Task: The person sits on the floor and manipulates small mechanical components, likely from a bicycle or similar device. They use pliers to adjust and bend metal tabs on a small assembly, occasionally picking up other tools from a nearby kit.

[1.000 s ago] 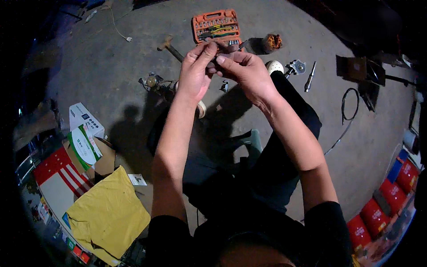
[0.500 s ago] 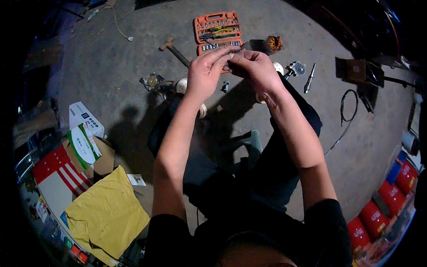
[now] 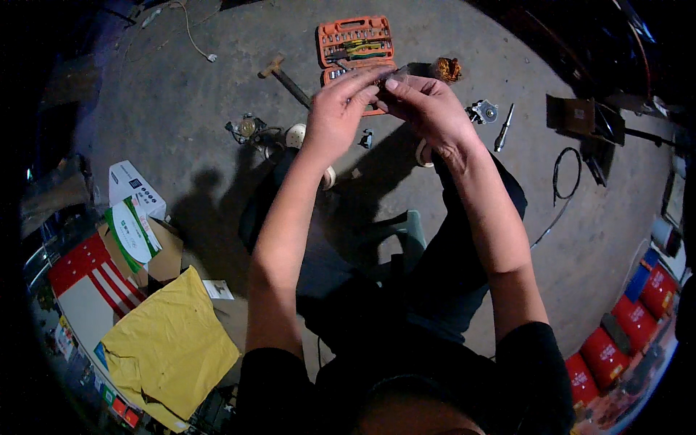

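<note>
Both raising the left hand [image 3: 336, 119] and right hand [image 3: 433, 112] over the concrete floor [image 3: 217, 87] and holding a small dark piece [image 3: 382, 85] up between their fingertips, in front of the open orange tool case [image 3: 332, 29]. Pinching it between right thumb and fingers; curving the left fingers over it, but being unable to tell whether gripping with them too, or what kind of piece. Having a hammer [image 3: 291, 88] lying just left of the left hand, a copper-coloured wound part [image 3: 449, 69] just beyond the right hand, a slim metal rod [image 3: 505, 129] farther right, and a small metal clip [image 3: 367, 139] between the white shoes [image 3: 296, 136].
</note>
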Demonstrator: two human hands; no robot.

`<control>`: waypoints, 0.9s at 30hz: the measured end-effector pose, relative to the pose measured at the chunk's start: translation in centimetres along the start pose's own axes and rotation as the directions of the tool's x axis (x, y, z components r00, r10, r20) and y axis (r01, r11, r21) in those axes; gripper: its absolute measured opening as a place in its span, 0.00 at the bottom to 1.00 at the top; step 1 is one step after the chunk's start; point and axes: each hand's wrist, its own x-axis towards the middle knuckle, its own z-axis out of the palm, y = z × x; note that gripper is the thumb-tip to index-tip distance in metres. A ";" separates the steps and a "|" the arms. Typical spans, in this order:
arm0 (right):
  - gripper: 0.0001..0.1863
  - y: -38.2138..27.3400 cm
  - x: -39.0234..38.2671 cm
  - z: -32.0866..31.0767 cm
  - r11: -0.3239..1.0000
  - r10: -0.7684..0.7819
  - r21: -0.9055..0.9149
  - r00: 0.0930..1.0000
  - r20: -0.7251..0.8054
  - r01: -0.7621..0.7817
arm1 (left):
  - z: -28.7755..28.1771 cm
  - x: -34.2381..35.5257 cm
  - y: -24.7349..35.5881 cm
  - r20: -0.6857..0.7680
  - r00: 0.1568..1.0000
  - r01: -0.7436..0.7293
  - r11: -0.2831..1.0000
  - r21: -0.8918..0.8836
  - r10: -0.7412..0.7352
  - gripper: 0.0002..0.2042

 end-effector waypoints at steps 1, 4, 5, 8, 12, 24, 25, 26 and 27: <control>0.12 -0.2 -0.1 0.3 1.000 -0.016 -0.020 1.000 -0.005 0.016 | 0.0 0.0 0.1 0.000 0.995 0.103 0.984 -0.142 -0.104 0.13; 0.12 0.2 0.0 0.8 0.995 -0.062 -0.083 0.998 -0.007 0.061 | -0.3 0.1 0.2 -0.027 0.993 0.108 0.965 -0.240 -0.118 0.13; 0.12 0.3 -0.1 0.7 0.996 -0.057 -0.067 0.998 -0.015 0.056 | -0.2 0.0 0.1 -0.023 0.991 0.125 0.958 -0.258 -0.135 0.12; 0.11 0.9 -0.1 0.3 1.000 -0.021 -0.011 0.998 -0.052 0.021 | 0.4 -0.2 -0.5 -0.007 0.983 0.176 0.944 -0.279 -0.185 0.12; 0.15 2.5 0.4 -1.5 0.998 0.055 0.039 0.995 -0.088 -0.052 | 1.9 -0.2 -2.0 0.013 0.972 0.235 0.954 -0.186 -0.236 0.14; 0.13 12.2 12.8 -28.2 0.743 -0.392 -0.582 0.492 -0.777 -0.329 | -6.6 0.7 -3.9 -0.356 0.823 0.180 0.797 -0.577 -0.444 0.11; 0.13 12.6 13.9 -29.8 0.727 -0.401 -0.599 0.500 -0.768 -0.336 | -7.1 0.3 -4.4 -0.344 0.827 0.185 0.793 -0.580 -0.445 0.11; 0.14 12.6 14.8 -31.2 0.707 -0.415 -0.617 0.505 -0.757 -0.344 | -6.8 0.1 -3.4 -0.349 0.832 0.179 0.804 -0.567 -0.432 0.11; 0.13 11.0 15.9 -28.9 0.905 -0.248 -0.372 0.452 -0.857 -0.208 | -7.7 -0.7 -4.2 -0.348 0.821 0.229 0.820 -0.524 -0.452 0.10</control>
